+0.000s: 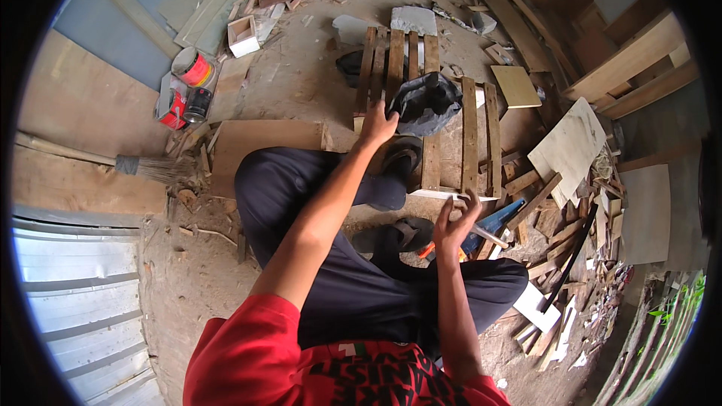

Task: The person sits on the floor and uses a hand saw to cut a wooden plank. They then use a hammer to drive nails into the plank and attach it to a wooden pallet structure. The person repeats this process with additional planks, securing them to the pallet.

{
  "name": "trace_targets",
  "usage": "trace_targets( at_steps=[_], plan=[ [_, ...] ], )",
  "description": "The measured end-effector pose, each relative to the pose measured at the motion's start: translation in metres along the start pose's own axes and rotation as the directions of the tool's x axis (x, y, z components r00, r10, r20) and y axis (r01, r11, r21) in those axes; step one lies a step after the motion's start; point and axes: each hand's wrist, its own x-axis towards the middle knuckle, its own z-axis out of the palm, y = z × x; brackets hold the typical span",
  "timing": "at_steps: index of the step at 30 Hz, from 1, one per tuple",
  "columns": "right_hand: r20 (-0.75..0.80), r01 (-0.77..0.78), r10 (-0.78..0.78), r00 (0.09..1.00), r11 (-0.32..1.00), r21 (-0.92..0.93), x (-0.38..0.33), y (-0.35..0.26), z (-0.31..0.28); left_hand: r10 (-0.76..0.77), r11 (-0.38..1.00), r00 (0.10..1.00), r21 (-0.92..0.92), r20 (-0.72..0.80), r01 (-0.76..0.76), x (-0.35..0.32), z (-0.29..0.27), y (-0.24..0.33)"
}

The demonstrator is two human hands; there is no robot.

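Note:
My left hand [380, 125] is closed on the rim of a black plastic bag [427, 109], whose mouth gapes upward. The bag rests on a wooden slatted frame [469, 139] lying on the ground ahead of me. By the frame's near edge is my right hand [457, 227], its fingers bent and the tips apart, with nothing I can make out between them. Just beyond its wrist lie a pale wooden handle [489, 236] and a handsaw with a blue blade [499, 217] and orange grip. What the bag contains is hard to see.
Scrap wood [560, 237] and a pale board [567, 146] are heaped at the right. Paint cans [192, 68] stand at the left near a broom [147, 168]. Concrete blocks [414, 20] sit beyond the frame. A flat brown board [263, 143] lies beside my left knee.

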Motion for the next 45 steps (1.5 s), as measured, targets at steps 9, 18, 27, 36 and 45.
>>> trace_targets(
  at_steps=[9,18,27,36,45],
  plan=[
    [0.075,0.26,-0.27,0.96,0.958,0.125,0.088,-0.104,0.067,0.152,0.929,0.984,-0.327,-0.091,-0.174,0.036,-0.043,0.006],
    [0.172,0.392,-0.387,0.906,0.92,0.007,0.123,-0.089,0.105,-0.135,0.883,0.972,-0.469,-0.191,0.031,0.061,-0.037,-0.045],
    [0.336,0.321,-0.333,0.881,0.942,0.092,0.179,-0.032,0.208,0.548,0.835,0.778,0.256,-0.306,-0.487,0.033,-0.049,0.005],
    [0.607,0.298,-0.165,0.777,0.947,-0.123,0.183,0.058,0.23,-0.098,0.909,0.988,0.394,-0.12,0.138,0.041,-0.018,-0.031],
    [0.585,0.126,-0.073,0.808,0.991,-0.051,0.189,0.061,0.23,-0.252,0.932,0.967,0.259,-0.043,0.255,0.047,-0.006,-0.034]
  ],
)
